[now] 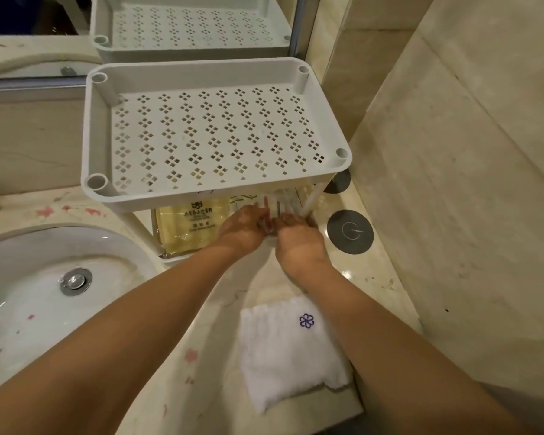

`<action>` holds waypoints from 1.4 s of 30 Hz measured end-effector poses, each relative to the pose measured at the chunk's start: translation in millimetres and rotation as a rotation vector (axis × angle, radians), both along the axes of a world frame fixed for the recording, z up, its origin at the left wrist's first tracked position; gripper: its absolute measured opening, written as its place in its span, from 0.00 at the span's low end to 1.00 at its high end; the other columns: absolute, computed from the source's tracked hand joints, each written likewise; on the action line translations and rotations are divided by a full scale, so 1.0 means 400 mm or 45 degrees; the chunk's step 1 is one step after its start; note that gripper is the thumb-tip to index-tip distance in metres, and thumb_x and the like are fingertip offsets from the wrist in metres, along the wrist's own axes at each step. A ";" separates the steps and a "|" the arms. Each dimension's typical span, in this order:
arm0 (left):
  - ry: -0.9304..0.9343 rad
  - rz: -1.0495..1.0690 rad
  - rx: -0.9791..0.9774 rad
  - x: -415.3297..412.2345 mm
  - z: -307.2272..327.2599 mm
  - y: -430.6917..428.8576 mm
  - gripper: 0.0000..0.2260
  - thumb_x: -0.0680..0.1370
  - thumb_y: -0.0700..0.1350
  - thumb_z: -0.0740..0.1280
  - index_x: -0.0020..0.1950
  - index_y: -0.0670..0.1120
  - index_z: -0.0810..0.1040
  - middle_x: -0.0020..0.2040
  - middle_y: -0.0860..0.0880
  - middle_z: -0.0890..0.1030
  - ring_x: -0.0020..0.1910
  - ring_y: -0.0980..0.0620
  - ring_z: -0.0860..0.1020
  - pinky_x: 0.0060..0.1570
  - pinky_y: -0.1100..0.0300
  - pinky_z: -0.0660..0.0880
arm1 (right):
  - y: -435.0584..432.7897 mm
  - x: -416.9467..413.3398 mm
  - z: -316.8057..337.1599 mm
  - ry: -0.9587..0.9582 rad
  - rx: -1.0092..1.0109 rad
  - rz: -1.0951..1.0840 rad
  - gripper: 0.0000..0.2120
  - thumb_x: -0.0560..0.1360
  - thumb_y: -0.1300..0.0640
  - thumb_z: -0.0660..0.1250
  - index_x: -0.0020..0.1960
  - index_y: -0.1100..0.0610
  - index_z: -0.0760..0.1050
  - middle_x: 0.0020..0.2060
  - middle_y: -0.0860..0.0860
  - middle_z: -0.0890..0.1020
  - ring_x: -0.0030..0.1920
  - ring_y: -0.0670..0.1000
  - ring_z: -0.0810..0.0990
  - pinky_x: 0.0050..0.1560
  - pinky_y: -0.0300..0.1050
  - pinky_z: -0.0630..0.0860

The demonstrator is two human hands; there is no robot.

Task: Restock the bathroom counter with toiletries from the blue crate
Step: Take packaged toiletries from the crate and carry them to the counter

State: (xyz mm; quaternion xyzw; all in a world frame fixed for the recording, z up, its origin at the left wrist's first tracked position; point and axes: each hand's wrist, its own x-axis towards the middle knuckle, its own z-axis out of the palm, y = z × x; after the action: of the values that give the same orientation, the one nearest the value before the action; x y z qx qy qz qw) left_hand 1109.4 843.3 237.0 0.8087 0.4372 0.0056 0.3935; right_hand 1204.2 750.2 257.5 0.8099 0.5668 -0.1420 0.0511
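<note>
Both my hands reach under the top tier of a white perforated rack [214, 136] on the counter. My left hand [244, 226] and my right hand [297, 238] meet at a bunch of small white wrapped toiletry packets [278, 204] on the rack's lower tier, with the fingers curled around them. A yellow wrapped cloth pack [187, 227] with printed lettering lies on the lower tier to the left of my hands. The top tier hides most of the lower one. The blue crate is not in view.
A white sink basin [44, 296] with a metal drain lies at the left. A folded white towel [291, 350] with a purple flower lies on the marble counter [201, 365] near me. Two dark round caps [350, 232] sit right of the rack, beside the tiled wall.
</note>
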 end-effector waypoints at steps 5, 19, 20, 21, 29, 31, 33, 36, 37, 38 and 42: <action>0.044 -0.096 0.095 -0.024 0.017 -0.013 0.11 0.79 0.43 0.61 0.57 0.55 0.79 0.64 0.47 0.76 0.62 0.45 0.75 0.59 0.52 0.74 | -0.026 -0.004 0.028 0.081 0.098 -0.054 0.21 0.76 0.60 0.60 0.69 0.51 0.71 0.66 0.51 0.74 0.66 0.57 0.72 0.62 0.50 0.73; 0.054 0.134 0.281 -0.252 0.092 -0.140 0.24 0.77 0.43 0.62 0.73 0.51 0.67 0.71 0.46 0.70 0.64 0.46 0.75 0.57 0.50 0.76 | -0.078 -0.131 0.105 0.157 0.238 0.045 0.24 0.73 0.59 0.65 0.68 0.51 0.70 0.66 0.52 0.75 0.65 0.53 0.74 0.58 0.49 0.75; 0.064 0.147 0.291 -0.275 0.095 -0.149 0.24 0.77 0.43 0.62 0.73 0.51 0.67 0.71 0.47 0.70 0.63 0.47 0.75 0.56 0.50 0.76 | -0.078 -0.149 0.108 0.173 0.225 0.072 0.25 0.72 0.59 0.65 0.69 0.52 0.70 0.68 0.52 0.73 0.67 0.54 0.72 0.59 0.49 0.75; 0.070 0.159 0.309 -0.297 0.099 -0.156 0.24 0.77 0.43 0.62 0.73 0.51 0.68 0.71 0.48 0.70 0.62 0.47 0.76 0.55 0.51 0.77 | -0.078 -0.168 0.110 0.193 0.210 0.100 0.26 0.72 0.60 0.65 0.70 0.53 0.69 0.68 0.52 0.73 0.69 0.54 0.70 0.60 0.49 0.74; 0.190 0.324 0.359 -0.502 0.127 -0.216 0.24 0.77 0.45 0.63 0.74 0.53 0.66 0.68 0.50 0.71 0.63 0.50 0.73 0.54 0.53 0.75 | -0.068 -0.345 0.114 0.266 0.149 0.334 0.28 0.74 0.58 0.63 0.74 0.51 0.66 0.69 0.51 0.71 0.69 0.54 0.68 0.65 0.48 0.67; 0.216 0.389 0.358 -0.563 0.132 -0.231 0.24 0.78 0.45 0.62 0.74 0.52 0.65 0.69 0.51 0.70 0.65 0.50 0.72 0.56 0.53 0.74 | -0.068 -0.391 0.115 0.280 0.146 0.388 0.28 0.74 0.58 0.63 0.74 0.50 0.65 0.69 0.51 0.71 0.69 0.54 0.67 0.65 0.47 0.67; 0.235 0.459 0.367 -0.622 0.140 -0.251 0.24 0.78 0.45 0.63 0.74 0.52 0.65 0.70 0.51 0.70 0.66 0.51 0.71 0.56 0.53 0.75 | -0.071 -0.436 0.121 0.297 0.151 0.441 0.28 0.74 0.58 0.63 0.74 0.50 0.65 0.69 0.50 0.71 0.70 0.54 0.66 0.65 0.47 0.67; 0.265 0.539 0.396 -0.705 0.161 -0.293 0.23 0.78 0.46 0.63 0.73 0.52 0.66 0.69 0.52 0.70 0.65 0.52 0.72 0.56 0.53 0.75 | -0.080 -0.509 0.135 0.299 0.154 0.524 0.28 0.74 0.58 0.63 0.74 0.50 0.65 0.69 0.49 0.70 0.70 0.53 0.66 0.64 0.47 0.67; 0.273 0.564 0.408 -0.734 0.168 -0.308 0.23 0.77 0.45 0.63 0.73 0.52 0.67 0.69 0.52 0.70 0.65 0.52 0.72 0.56 0.54 0.74 | -0.083 -0.537 0.141 0.299 0.155 0.551 0.27 0.74 0.58 0.63 0.73 0.51 0.65 0.69 0.49 0.70 0.69 0.53 0.67 0.64 0.47 0.67; 0.283 0.591 0.425 -0.763 0.175 -0.323 0.23 0.77 0.45 0.63 0.72 0.52 0.67 0.69 0.53 0.69 0.64 0.52 0.72 0.56 0.56 0.73 | -0.088 -0.567 0.147 0.301 0.154 0.578 0.27 0.74 0.58 0.63 0.73 0.51 0.65 0.69 0.49 0.70 0.68 0.54 0.67 0.64 0.47 0.67; 0.328 0.695 0.444 -0.892 0.196 -0.401 0.23 0.78 0.47 0.63 0.73 0.52 0.66 0.68 0.53 0.71 0.65 0.52 0.72 0.59 0.54 0.72 | -0.128 -0.694 0.172 0.293 0.184 0.713 0.28 0.74 0.57 0.63 0.73 0.51 0.65 0.68 0.50 0.71 0.67 0.54 0.69 0.64 0.47 0.67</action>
State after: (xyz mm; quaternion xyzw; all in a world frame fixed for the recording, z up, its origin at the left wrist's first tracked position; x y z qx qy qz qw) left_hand 752.8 683.0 315.6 0.7111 0.6759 0.0830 0.1751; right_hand 926.7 698.9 326.2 0.6023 0.7787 -0.1724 -0.0340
